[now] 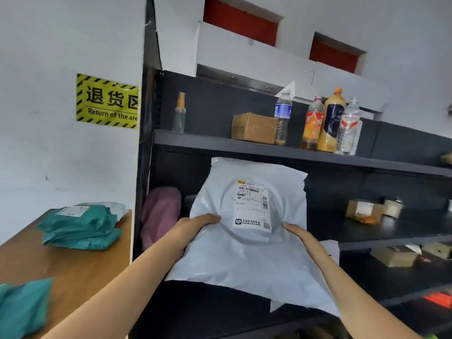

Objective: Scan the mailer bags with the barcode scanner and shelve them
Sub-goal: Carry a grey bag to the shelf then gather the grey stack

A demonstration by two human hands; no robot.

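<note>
We hold one white mailer bag [244,260] upright in front of the dark shelving unit [269,145], its top edge just under the upper shelf board. Our left hand [195,226] and right hand [300,236] each grip a side of it, thumbs on the front, just beside its printed label [253,206].

The upper shelf carries one spray bottle [179,113], one cardboard box [254,128] and four drink bottles [331,123] standing close together. The shelf behind the bag holds a pink bundle [160,216] at left and two small boxes [364,211] at right.

On the wooden table [73,265] to the left lies a stack of teal mailer bags [80,226], too bunched to count, and one more teal bag [22,307] nearer us.
</note>
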